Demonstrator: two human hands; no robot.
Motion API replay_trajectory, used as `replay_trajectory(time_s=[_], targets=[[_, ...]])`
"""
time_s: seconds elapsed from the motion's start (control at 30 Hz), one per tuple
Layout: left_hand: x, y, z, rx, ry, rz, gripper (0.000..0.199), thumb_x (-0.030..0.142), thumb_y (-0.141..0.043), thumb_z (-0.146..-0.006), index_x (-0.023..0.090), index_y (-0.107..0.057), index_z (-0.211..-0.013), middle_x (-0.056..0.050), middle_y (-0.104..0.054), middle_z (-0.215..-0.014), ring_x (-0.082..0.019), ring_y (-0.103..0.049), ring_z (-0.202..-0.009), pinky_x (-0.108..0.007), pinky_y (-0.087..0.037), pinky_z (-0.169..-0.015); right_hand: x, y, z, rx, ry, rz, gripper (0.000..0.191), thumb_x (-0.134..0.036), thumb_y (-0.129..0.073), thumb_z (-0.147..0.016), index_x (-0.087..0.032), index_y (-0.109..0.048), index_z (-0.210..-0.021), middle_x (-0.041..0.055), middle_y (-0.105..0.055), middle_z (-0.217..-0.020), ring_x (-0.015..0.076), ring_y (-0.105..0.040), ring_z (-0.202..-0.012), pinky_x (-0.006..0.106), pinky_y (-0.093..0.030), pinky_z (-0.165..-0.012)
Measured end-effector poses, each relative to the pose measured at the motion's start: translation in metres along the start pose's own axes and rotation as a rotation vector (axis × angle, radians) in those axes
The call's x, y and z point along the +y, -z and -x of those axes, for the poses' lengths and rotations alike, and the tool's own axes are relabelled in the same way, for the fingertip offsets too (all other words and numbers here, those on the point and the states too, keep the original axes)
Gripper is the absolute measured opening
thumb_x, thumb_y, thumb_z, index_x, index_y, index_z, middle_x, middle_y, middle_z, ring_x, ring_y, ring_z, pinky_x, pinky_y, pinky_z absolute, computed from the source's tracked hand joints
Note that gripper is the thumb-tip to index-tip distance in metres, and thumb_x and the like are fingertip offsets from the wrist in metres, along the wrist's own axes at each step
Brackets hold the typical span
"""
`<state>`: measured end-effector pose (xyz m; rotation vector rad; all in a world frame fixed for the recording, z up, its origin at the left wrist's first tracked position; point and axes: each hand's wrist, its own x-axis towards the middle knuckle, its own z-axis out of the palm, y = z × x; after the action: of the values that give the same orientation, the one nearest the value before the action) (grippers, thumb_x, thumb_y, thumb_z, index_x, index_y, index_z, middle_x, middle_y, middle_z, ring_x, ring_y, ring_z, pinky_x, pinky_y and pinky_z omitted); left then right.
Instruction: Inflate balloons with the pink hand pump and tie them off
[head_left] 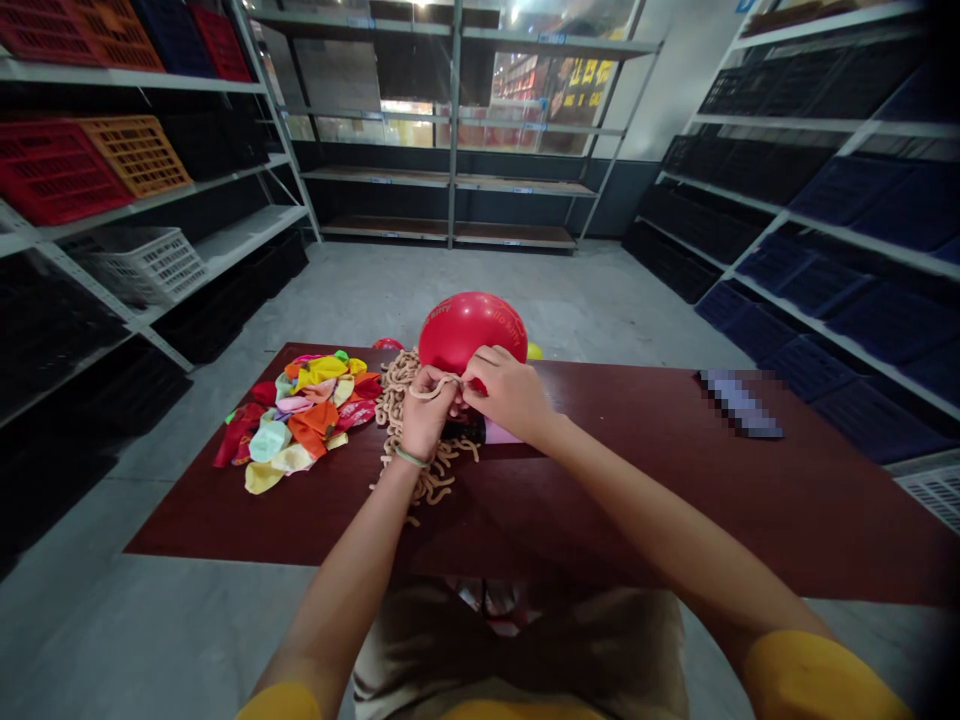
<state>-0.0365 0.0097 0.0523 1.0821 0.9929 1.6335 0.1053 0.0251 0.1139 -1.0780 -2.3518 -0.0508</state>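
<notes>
A blown-up red balloon [471,325] with printed lettering stands just beyond my hands, its lower end hidden behind them. My left hand [427,420] is closed on a beige, cord-like strip [436,388] that curves over its fingers. The fingers of my right hand [504,388] are pinched at the strip's other end, close to the balloon; whether they also grip its neck is hidden. Beneath and beside my left hand lies a heap of similar beige strips [395,395]. Under my hands is a partly covered black and lilac object [501,433].
Limp coloured balloons [311,425] are piled on the left of the dark red table [615,490]. A pixelated flat object [742,403] lies at the right. Bits of red and yellow show beyond the far edge. Shelves with crates [135,155] stand around.
</notes>
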Motion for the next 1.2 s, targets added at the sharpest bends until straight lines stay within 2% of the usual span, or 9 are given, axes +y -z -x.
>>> replay_trajectory(time_s=[0.1, 0.23, 0.37, 0.5, 0.67, 0.77, 0.9, 1.03, 1.2], targets=[[-0.001, 0.0, 0.002, 0.057, -0.047, -0.085, 0.016, 0.029, -0.067, -0.081, 0.02, -0.054, -0.08, 0.006, -0.054, -0.057, -0.007, -0.046, -0.045, -0.02, -0.036, -0.046, -0.005, -0.006, 0.0, 0.032, -0.034, 0.007, 0.009, -0.022, -0.056, -0.085, -0.022, -0.054, -0.077, 0.0038, -0.063, -0.087, 0.0189, -0.054, -0.088, 0.03, -0.036, -0.067], [-0.003, 0.0, 0.007, 0.136, -0.148, -0.265, 0.011, 0.029, -0.065, -0.083, 0.02, -0.058, -0.082, 0.002, -0.061, -0.072, -0.012, -0.055, -0.062, -0.023, -0.043, -0.061, -0.012, -0.015, 0.006, 0.076, -0.102, 0.058, 0.007, -0.023, -0.055, -0.086, -0.021, -0.056, -0.079, 0.0056, -0.063, -0.087, 0.02, -0.054, -0.086, 0.032, -0.037, -0.07], [-0.009, 0.003, 0.009, 0.083, -0.22, -0.28, 0.013, 0.033, -0.06, -0.088, 0.021, -0.057, -0.085, 0.0, -0.06, -0.077, -0.013, -0.055, -0.067, -0.024, -0.044, -0.065, -0.011, -0.014, 0.013, 0.066, -0.064, 0.08, 0.013, -0.025, -0.051, -0.092, -0.02, -0.06, -0.084, 0.0069, -0.064, -0.091, 0.0204, -0.056, -0.089, 0.033, -0.038, -0.073], [-0.017, 0.006, 0.009, 0.01, -0.319, -0.287, 0.017, 0.037, -0.059, -0.091, 0.02, -0.057, -0.088, -0.001, -0.062, -0.081, -0.012, -0.055, -0.065, -0.024, -0.045, -0.065, -0.001, 0.003, 0.017, 0.053, -0.047, -0.084, 0.02, -0.034, -0.049, -0.097, -0.022, -0.065, -0.09, 0.0042, -0.066, -0.097, 0.0177, -0.058, -0.096, 0.029, -0.041, -0.079], [-0.024, 0.007, 0.009, -0.03, -0.451, -0.345, 0.018, 0.036, -0.062, -0.09, 0.019, -0.059, -0.087, -0.002, -0.066, -0.08, -0.011, -0.057, -0.063, -0.023, -0.045, -0.063, 0.008, 0.018, 0.018, -0.005, -0.072, -0.164, 0.013, -0.032, -0.054, -0.095, -0.024, -0.065, -0.096, 0.0009, -0.067, -0.096, 0.0151, -0.059, -0.093, 0.027, -0.042, -0.078], [-0.024, 0.008, 0.011, -0.046, -0.444, -0.395, 0.016, 0.034, -0.061, -0.091, 0.019, -0.059, -0.089, 0.0, -0.066, -0.078, -0.01, -0.057, -0.059, -0.023, -0.045, -0.06, 0.011, 0.019, 0.019, -0.042, -0.056, -0.146, 0.014, -0.031, -0.057, -0.094, -0.027, -0.066, -0.105, -0.0003, -0.068, -0.103, 0.0148, -0.061, -0.097, 0.026, -0.042, -0.077], [-0.02, 0.01, 0.012, -0.049, -0.421, -0.531, 0.016, 0.036, -0.061, -0.09, 0.019, -0.062, -0.088, 0.0, -0.065, -0.071, -0.012, -0.058, -0.059, -0.023, -0.045, -0.06, 0.014, 0.018, 0.021, -0.074, -0.026, -0.107, 0.017, -0.034, -0.057, -0.095, -0.03, -0.069, -0.107, -0.002, -0.068, -0.108, 0.0136, -0.061, -0.099, 0.025, -0.041, -0.074], [-0.018, 0.01, 0.011, -0.08, -0.429, -0.603, 0.017, 0.036, -0.062, -0.09, 0.019, -0.065, -0.087, 0.0, -0.065, -0.068, -0.013, -0.059, -0.06, -0.023, -0.045, -0.06, 0.014, 0.019, 0.021, -0.113, -0.004, -0.073, 0.015, -0.037, -0.058, -0.095, -0.027, -0.069, -0.098, -0.0016, -0.068, -0.104, 0.0137, -0.061, -0.098, 0.025, -0.039, -0.07], [-0.012, 0.008, 0.011, -0.137, -0.462, -0.603, 0.017, 0.033, -0.06, -0.091, 0.019, -0.068, -0.086, 0.0, -0.066, -0.068, -0.012, -0.059, -0.06, -0.022, -0.044, -0.061, 0.014, 0.023, 0.021, -0.14, -0.052, -0.062, 0.013, -0.034, -0.061, -0.093, -0.024, -0.065, -0.088, -0.0012, -0.067, -0.095, 0.0138, -0.059, -0.095, 0.025, -0.035, -0.066]])
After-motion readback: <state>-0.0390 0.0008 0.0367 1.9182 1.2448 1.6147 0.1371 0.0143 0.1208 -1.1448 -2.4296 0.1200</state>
